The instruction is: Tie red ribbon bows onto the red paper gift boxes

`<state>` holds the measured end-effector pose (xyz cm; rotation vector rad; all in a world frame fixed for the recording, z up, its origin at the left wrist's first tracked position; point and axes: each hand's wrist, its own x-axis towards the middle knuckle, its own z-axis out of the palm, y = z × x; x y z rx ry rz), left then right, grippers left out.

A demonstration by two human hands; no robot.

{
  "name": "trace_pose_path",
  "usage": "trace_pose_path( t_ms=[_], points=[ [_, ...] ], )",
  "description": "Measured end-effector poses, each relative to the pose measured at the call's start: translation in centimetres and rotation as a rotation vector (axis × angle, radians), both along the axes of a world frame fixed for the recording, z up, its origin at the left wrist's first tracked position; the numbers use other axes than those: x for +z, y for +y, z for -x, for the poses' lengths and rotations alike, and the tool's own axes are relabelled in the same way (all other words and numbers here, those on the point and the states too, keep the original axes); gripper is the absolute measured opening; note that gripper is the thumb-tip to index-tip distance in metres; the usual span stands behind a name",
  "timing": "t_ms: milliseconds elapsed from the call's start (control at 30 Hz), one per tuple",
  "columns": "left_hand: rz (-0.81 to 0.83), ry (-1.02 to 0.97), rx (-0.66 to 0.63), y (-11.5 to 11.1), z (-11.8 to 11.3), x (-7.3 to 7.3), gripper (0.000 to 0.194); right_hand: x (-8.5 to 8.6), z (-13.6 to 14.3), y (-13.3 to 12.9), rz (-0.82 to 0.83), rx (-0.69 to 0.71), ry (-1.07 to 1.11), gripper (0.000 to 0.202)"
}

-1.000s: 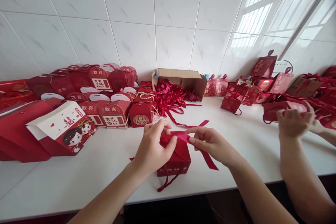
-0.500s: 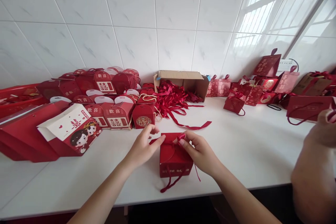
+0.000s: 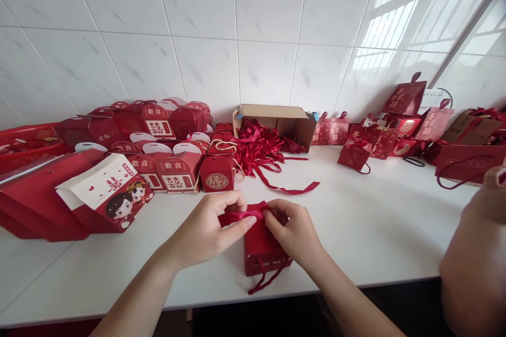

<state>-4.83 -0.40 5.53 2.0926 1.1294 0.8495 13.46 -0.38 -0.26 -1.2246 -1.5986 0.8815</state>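
A small red gift box (image 3: 263, 245) with gold characters on its near side sits in front of me on the white table. Its dark red cord handle (image 3: 264, 285) droops toward the table's front edge. Over the top of the box, a shiny red ribbon (image 3: 237, 215) runs between my two hands. My left hand (image 3: 217, 224) pinches the ribbon between thumb and fingers at the box's left side. The thumb and forefinger of my right hand (image 3: 290, 226) are closed on the ribbon at the top of the box. Part of the ribbon and the box top are hidden by my fingers.
A cardboard box (image 3: 276, 112) spills red ribbons (image 3: 261, 150) by the tiled wall. Red gift boxes (image 3: 177, 168) crowd the left, with flat folded cartons (image 3: 47, 197) nearer. More boxes (image 3: 353, 154) stand at right. Another person's arm (image 3: 474, 253) reaches in at the right edge.
My left hand has moved right and closed on the ribbon; it was open beside the box before. My right hand has shifted slightly left, and the box sits slightly lower and further right in view.
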Motion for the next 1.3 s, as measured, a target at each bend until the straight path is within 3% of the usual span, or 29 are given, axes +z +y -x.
trace_pose_path(
  t_ms=[67, 167, 267, 367, 433, 567, 733, 900, 1000, 1067, 1300],
  points=[
    [-0.141, 0.114, -0.057, 0.1, -0.7, 1.7, 0.019, 0.4, -0.3, -0.2, -0.009, 0.083, -0.02, 0.015],
    [-0.215, 0.206, -0.172, 1.9, -2.1, 3.5, 0.016, 1.1, -0.9, -0.6, -0.011, 0.267, -0.029, 0.013],
    [-0.345, 0.209, -0.207, 4.3, -3.4, 3.8, 0.012, 1.1, -1.2, -0.7, 0.014, 0.308, 0.005, 0.019],
    [-0.554, 0.097, 0.066, 5.1, -3.4, 2.4, 0.011, 0.5, -1.0, -0.5, 0.012, 0.26, 0.072, 0.03],
    [-0.501, -0.005, 0.171, 4.3, -2.7, 1.1, 0.015, 0.2, -0.9, -0.4, -0.004, 0.262, 0.11, 0.03],
    [-0.176, -0.054, 0.003, 1.9, -1.2, -1.6, 0.019, 0.1, -0.8, -0.5, -0.014, 0.276, 0.144, 0.028],
    [-0.132, -0.181, 0.043, 0.7, -1.2, -4.1, 0.014, -0.5, -0.4, -0.6, 0.001, 0.161, 0.226, 0.02],
    [-0.009, -0.221, 0.03, 0.3, -1.7, -4.9, 0.011, -1.4, 0.2, -0.8, -0.004, 0.084, 0.349, 0.021],
    [-0.075, -0.217, 0.035, 0.1, -2.0, -5.2, 0.004, -1.5, 0.4, -0.8, -0.122, 0.035, 0.267, 0.011],
    [-0.146, -0.221, 0.058, 0.2, -2.2, -5.6, 0.011, -1.4, 0.5, -0.8, -0.193, -0.005, 0.191, 0.005],
    [-0.246, -0.253, 0.166, 0.5, -2.7, -6.4, 0.008, -1.5, -0.1, -1.2, -0.38, -0.058, -0.04, 0.017]
  ],
)
